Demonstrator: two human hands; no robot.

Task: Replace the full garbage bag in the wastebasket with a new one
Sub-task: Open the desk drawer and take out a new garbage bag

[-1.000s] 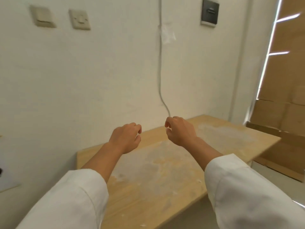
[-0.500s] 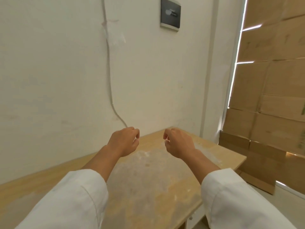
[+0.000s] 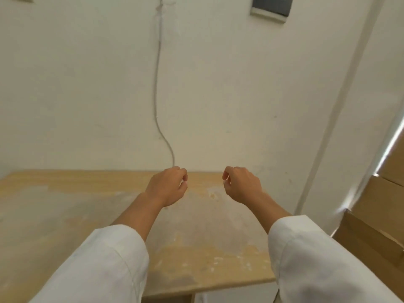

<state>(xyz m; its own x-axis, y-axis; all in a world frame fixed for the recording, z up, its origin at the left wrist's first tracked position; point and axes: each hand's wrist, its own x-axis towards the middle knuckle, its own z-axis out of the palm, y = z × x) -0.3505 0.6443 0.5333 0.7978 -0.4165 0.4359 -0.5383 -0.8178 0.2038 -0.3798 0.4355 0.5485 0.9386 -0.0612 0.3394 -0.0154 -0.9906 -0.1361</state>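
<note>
Left hand (image 3: 167, 186) and right hand (image 3: 241, 184) raised side by side above wooden table (image 3: 65, 206) — fingers curled loosely, thumb near forefinger, nothing visibly pinched. White sleeves (image 3: 102, 263) pushed up forearms. Grey cable (image 3: 157, 84) down wall. Wastebasket, garbage bag — out of view.

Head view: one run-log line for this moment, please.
left hand: curled, empty | right hand: curled, empty | both above wooden table | wastebasket, bags: not visible
</note>
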